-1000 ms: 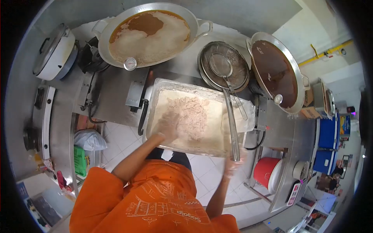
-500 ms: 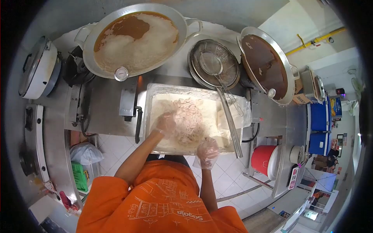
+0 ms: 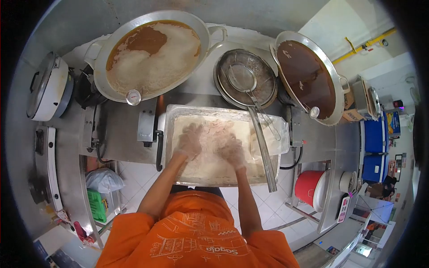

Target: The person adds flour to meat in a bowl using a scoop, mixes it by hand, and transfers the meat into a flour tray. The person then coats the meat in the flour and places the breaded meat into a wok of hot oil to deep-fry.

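A rectangular metal tray [image 3: 196, 182] of white flour [image 3: 203, 171] lies in front of me. Flour-coated, pale pinkish strips [image 3: 217, 129] are heaped toward its far side; their exact kind is unclear. My left hand [image 3: 190, 142], in a clear plastic glove dusted white, rests in the flour at the heap's left, fingers stretched forward. On the other side, my right hand [image 3: 231, 151], gloved likewise, reaches into the flour with its fingers apart. Both touch the heap's edges. Flour haze blurs the fingertips.
Behind the tray stands a wide pan of foaming oil [image 3: 152, 53] with a dial thermometer [image 3: 133, 97]. A second pan of dark oil [image 3: 306, 76] is at right. Stacked strainers [image 3: 243, 78] sit between them; a long metal handle [image 3: 263, 154] crosses the tray's right side, near a whisk [image 3: 273, 127].
My right hand has moved from the tray's near edge forward into the flour beside the strips. The left hand stays at their left side. The strips look lower and more spread.
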The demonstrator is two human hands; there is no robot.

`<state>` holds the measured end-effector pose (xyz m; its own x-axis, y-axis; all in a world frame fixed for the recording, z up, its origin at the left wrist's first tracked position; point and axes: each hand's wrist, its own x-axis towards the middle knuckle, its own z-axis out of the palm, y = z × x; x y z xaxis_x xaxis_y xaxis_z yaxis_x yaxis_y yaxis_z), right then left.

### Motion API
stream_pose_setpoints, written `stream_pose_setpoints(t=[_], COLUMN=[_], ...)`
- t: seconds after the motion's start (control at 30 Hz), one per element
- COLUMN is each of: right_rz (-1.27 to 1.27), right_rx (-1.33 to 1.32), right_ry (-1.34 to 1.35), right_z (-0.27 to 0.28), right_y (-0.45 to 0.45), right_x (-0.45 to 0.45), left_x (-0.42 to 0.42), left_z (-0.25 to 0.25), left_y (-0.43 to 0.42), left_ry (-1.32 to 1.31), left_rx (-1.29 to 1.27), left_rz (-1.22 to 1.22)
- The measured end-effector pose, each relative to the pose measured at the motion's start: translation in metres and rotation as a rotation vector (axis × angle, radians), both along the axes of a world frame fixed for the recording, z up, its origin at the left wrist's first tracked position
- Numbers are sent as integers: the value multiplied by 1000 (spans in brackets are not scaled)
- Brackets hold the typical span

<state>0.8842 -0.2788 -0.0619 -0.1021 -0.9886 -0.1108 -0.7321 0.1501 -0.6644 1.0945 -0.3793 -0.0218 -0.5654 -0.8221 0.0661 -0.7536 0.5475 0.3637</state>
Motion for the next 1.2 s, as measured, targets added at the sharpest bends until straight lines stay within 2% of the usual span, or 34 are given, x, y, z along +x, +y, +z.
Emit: stream_pose_setpoints(t=[0.03,0.07,0.13,0.17,0.27,0.37,0.4,0.43,0.47,0.5,0.63,0.73,0.83,0.9,0.93,0.97,1.0,1.07,1.17,1.2], right_rz=[123,28,-4,16,72,55,23,-101,-154,-207,-125,-59,-124,-78,-50,-174,-122,-31,20,35], right_rx=[59,-50,-73,-35,-17,-146,-178,-177,-162,-148,-126,-219,-12,120,185,262,181,12,172,141], right_ry=[174,-13,-182,-186,-92,56,57,-87,-62,-36,49,87,4,310,462,271,253,209,184,215], right_z=[-24,-54,-68,-62,-27,27,49,79,93,103,138,134,156,158,158,190,198,207,216,214], right_y=[-6,-11,-22,-23,-3,15,18,16,19,21,11,5,-1,-3,-4,-15,-16,-15,-29,-32], right_x=[-10,-10,-13,-17,-27,-26,-23,-14,-12,-12,-7,-8,0,-8,-8,7,10,6,4,3], left_x=[-2,-4,-8,-9,-7,8,12,16,19,21,26,25,24,29,26,22,19,17,13,11], left_z=[-18,-31,-52,-57,13,50,60,70,79,86,91,109,116,136,135,132,131,146,146,146], left_y=[-5,-7,-12,-13,-12,-4,-4,-6,-6,3,-4,-3,-6,-6,-12,-22,-26,-27,-32,-34], left_ry=[-32,-17,60,121,180,260,186,112,38,149,155,242,254,274,239,205,170,215,236,236], left_rx=[-13,1,54,93,400,215,243,269,293,183,189,179,114,53,156,262,372,336,329,337], left_rz=[-26,-56,-119,-156,-90,-87,-56,-24,7,118,30,3,-16,-52,-42,-37,-34,-53,-42,-30])
